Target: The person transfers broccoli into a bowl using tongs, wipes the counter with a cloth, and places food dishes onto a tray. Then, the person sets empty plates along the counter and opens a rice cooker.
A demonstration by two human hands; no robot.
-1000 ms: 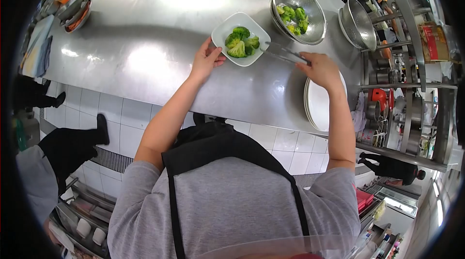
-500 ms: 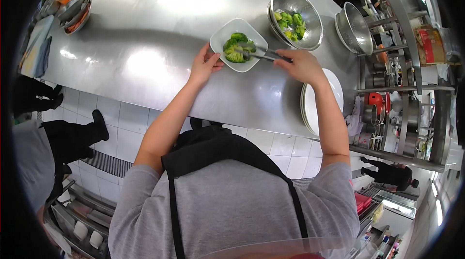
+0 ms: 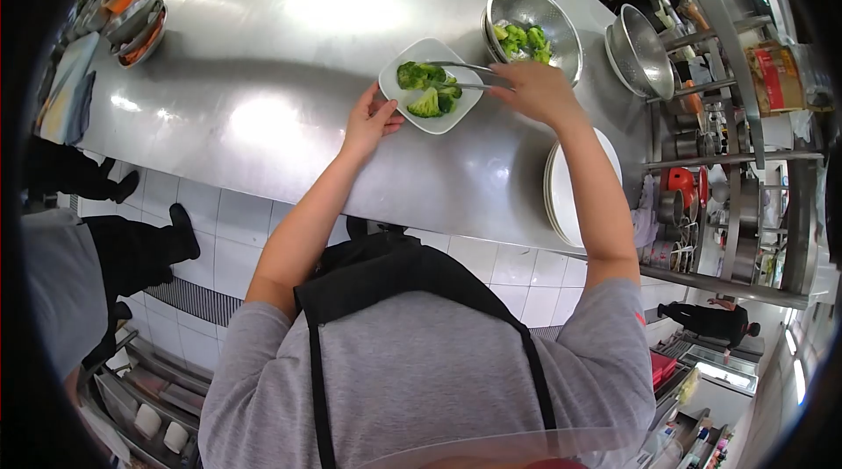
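Here, the left hand [image 3: 368,124] grasps a white bowl [image 3: 421,50] and the right hand [image 3: 537,90] tongs [image 3: 470,86].

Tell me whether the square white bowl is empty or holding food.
Holding food, not full: broccoli sits inside the bowl, bare white showing around it.

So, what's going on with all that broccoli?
Someone has broccoli in a white bowl on a metal table. Their left hand holds the bowl at its edge. Their right hand holds metal tongs, which reach over the bowl to the broccoli; I can't tell if they're pinching a piece. There's more broccoli in the colander close by, and a stack of white plates sits near the right forearm.
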